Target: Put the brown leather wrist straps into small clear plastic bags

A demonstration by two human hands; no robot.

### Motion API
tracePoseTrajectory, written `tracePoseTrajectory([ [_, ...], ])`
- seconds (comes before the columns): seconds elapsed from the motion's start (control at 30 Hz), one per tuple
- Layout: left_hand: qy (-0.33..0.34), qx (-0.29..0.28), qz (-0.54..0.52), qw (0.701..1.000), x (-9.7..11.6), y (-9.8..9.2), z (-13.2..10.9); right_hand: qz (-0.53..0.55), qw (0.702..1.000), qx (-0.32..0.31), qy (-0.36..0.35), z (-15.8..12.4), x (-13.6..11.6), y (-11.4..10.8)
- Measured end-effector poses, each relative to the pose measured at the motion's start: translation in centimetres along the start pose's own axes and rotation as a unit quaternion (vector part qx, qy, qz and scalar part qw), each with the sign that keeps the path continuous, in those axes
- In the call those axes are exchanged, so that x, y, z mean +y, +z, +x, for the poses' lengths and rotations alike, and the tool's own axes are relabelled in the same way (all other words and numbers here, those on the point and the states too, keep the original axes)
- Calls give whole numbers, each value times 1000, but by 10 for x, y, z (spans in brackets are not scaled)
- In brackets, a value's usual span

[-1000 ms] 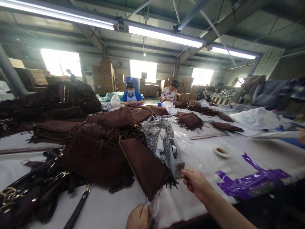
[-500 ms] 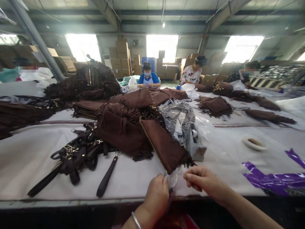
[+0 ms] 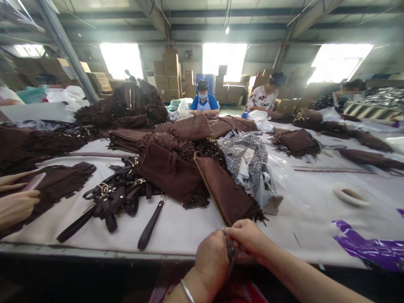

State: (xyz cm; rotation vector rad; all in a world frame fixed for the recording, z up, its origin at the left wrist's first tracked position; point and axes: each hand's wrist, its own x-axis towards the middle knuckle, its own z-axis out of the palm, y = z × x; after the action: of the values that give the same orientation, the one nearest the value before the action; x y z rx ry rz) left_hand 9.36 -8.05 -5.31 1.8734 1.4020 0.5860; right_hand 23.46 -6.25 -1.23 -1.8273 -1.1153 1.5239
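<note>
My left hand (image 3: 211, 259) and my right hand (image 3: 248, 237) meet at the near edge of the white table (image 3: 176, 229), fingers pinched together on a small clear plastic piece (image 3: 231, 252) that is mostly hidden between them. Just beyond my fingers lies a brown suede fringed bag (image 3: 225, 193) with a gold zipper edge, its near corner almost touching my right hand. A silver bracelet sits on my left wrist.
A heap of brown fringed bags (image 3: 170, 164) and dark straps with metal clips (image 3: 116, 195) fill the table's middle. A tape dispenser (image 3: 268, 195), a tape roll (image 3: 350, 195) and purple plastic (image 3: 369, 246) lie right. Another person's hands (image 3: 15, 198) are at left; several masked workers sit far across.
My right hand came back from the tape dispenser and joined my left hand at the table edge. The view tipped down and turned left, bringing another person's hands into sight.
</note>
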Motion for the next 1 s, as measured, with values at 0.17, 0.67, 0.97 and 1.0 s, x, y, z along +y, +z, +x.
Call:
tracePoseTrajectory([
  [0.17,-29,21,12,999,-1,4,-2,-4,1000,8,26,2,-2,2],
  [0.67,-30,-9,-80,996,7,-15,5,161,984,-73,-8,-14,13,7],
  [0.97,-296,-138,-614,719,17,-11,-1,115,993,1,-37,-14,20,9],
  [1.0,-315,-139,-642,685,16,-12,0,98,994,12,-51,-12,21,9],
])
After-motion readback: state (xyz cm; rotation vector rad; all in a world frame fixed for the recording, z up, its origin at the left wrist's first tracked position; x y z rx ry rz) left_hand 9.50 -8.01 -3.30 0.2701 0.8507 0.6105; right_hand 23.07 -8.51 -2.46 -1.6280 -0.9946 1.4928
